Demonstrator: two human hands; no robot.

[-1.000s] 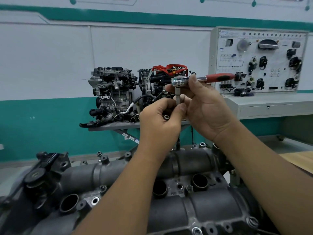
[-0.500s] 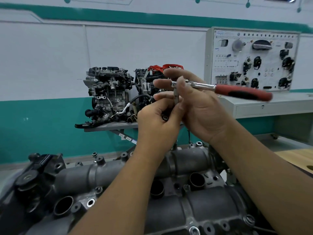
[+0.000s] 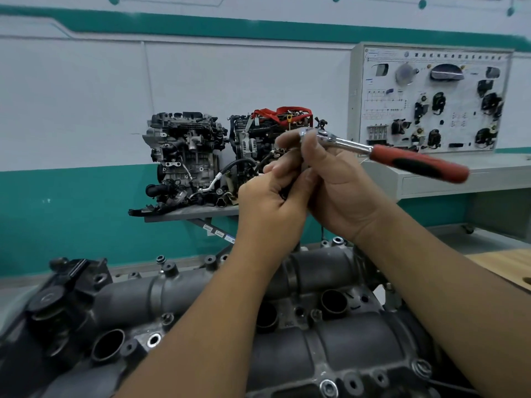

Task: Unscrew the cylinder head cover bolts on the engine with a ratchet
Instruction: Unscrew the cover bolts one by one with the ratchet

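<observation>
Raised above the engine, my right hand (image 3: 336, 182) grips the chrome head of the ratchet (image 3: 402, 158). Its red and black handle points right and slightly down. My left hand (image 3: 270, 202) is closed around the socket end under the ratchet head, and that end is hidden between my fingers. The grey cylinder head cover (image 3: 184, 285) lies below both forearms, with several round holes and a bolt (image 3: 329, 387) at its near edge.
Two display engines (image 3: 184, 156) stand on a metal shelf (image 3: 189, 215) at the back wall. A white training panel (image 3: 431, 99) with car parts stands on a grey cabinet at the right. A wooden surface (image 3: 505, 268) lies far right.
The ratchet handle has swung from level at the right to sloping downward right. Both hands stayed together at the ratchet head, and the view shifted slightly.
</observation>
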